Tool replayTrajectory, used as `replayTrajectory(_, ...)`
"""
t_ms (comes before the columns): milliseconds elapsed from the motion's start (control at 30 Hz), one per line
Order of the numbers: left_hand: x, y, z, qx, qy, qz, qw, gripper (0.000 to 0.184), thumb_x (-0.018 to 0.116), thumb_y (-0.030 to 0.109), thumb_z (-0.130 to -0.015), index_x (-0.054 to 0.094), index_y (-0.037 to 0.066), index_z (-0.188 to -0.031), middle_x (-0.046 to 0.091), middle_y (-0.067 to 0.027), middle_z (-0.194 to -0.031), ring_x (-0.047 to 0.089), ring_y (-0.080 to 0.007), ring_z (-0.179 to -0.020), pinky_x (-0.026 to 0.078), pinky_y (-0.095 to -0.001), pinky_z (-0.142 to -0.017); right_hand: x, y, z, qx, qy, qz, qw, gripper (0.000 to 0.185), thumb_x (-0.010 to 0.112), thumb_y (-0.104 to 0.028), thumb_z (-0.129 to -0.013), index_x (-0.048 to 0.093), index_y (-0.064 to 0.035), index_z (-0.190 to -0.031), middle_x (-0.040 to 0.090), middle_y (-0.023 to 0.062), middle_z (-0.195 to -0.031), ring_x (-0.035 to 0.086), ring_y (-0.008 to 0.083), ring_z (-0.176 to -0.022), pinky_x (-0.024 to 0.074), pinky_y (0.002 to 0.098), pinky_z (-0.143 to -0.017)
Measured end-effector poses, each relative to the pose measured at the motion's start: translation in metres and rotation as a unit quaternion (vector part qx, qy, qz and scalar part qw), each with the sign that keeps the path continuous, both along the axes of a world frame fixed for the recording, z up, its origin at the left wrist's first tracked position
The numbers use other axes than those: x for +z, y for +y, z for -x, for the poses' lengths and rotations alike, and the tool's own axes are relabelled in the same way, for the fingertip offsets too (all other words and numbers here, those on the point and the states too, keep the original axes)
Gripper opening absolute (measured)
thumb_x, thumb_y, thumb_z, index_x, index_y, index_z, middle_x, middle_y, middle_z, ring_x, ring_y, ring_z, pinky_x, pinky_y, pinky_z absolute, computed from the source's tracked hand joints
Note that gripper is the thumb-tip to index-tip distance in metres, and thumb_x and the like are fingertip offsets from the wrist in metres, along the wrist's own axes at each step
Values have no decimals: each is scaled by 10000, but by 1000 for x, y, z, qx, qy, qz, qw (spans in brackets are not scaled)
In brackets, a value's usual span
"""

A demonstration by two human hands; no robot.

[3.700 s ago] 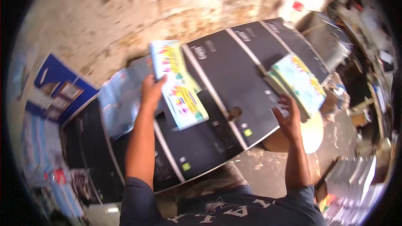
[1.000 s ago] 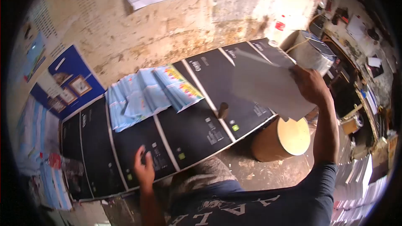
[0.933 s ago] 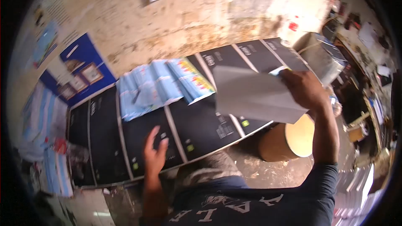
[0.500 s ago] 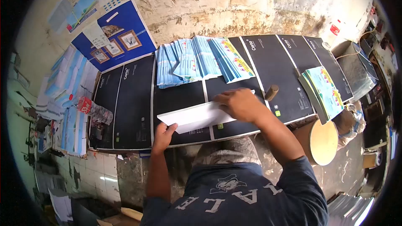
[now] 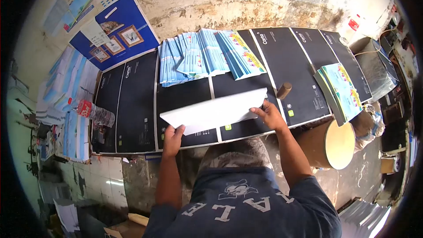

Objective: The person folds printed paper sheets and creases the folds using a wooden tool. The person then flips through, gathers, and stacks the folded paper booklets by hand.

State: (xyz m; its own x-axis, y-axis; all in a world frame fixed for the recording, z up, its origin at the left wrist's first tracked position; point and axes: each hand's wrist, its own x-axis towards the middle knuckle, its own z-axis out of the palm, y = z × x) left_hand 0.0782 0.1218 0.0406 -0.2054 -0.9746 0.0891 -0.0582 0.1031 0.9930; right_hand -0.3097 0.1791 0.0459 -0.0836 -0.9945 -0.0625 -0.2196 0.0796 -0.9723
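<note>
A folded white sheet of paper point(image 5: 216, 111) is stretched between my two hands above the front part of the table. My left hand point(image 5: 173, 139) grips its lower left corner, with the thumb on top. At the right end, my right hand point(image 5: 269, 115) pinches the sheet between thumb and fingers. Behind the paper lie overlapping rows of blue and white folded booklets point(image 5: 193, 57). A short brown wooden cylinder point(image 5: 284, 90) rests on the table just beyond my right hand.
Black printed boards cover the table point(image 5: 134, 110). A stack of colourful booklets point(image 5: 343, 92) lies at its right edge. To the left are a plastic bottle point(image 5: 94, 112), paper stacks point(image 5: 72, 92) and a blue picture board point(image 5: 116, 35). A round drum point(image 5: 337, 145) stands at the front right.
My right hand has moved from the top of the sheet near its middle down to its right end, where it now pinches the paper. My left hand keeps its corner. The view has shifted slightly.
</note>
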Motion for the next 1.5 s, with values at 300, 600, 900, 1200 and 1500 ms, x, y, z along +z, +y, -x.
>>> replayTrajectory(300,-5,23,9,16,7,-166,986,218,673,146,-952,634,-22,-1085,684,-63,-989,621,-114,-873,504,-299,-784,-3,39,-3,-57,-23,-86,994,441,758,-334,-877,667,46,-1082,709,126,-855,638,169,-789,506,350,-757)
replayTrajectory(600,-42,30,6,49,-39,-276,959,306,722,155,-921,647,-62,-1123,703,-105,-1002,664,-174,-853,531,-334,-772,15,73,43,-38,467,-78,880,249,496,-249,-999,626,-61,-1099,678,145,-900,651,372,-846,519,476,-772)
replayTrajectory(900,-35,33,6,62,-40,-291,954,344,757,146,-885,633,-80,-1113,707,-128,-995,674,-173,-860,536,-325,-765,-43,80,29,181,507,230,811,657,677,-178,-738,528,-57,-1366,531,93,-1417,473,276,-1338,345,464,-1119)
replayTrajectory(1200,-9,42,-37,78,-445,136,882,436,739,145,-839,605,11,-1232,675,-148,-1143,658,-295,-1062,520,-415,-881,-72,75,18,94,516,261,810,412,594,-137,-790,649,-98,-1197,608,56,-1331,546,244,-1276,338,500,-1074)
replayTrajectory(1500,-53,60,-59,-120,-501,327,792,635,642,31,-753,522,98,-1373,521,-52,-1420,435,-243,-1356,372,-441,-1064,-71,77,14,75,506,265,818,433,566,-85,-761,650,-67,-1186,596,97,-1267,546,304,-1218,393,469,-1019)
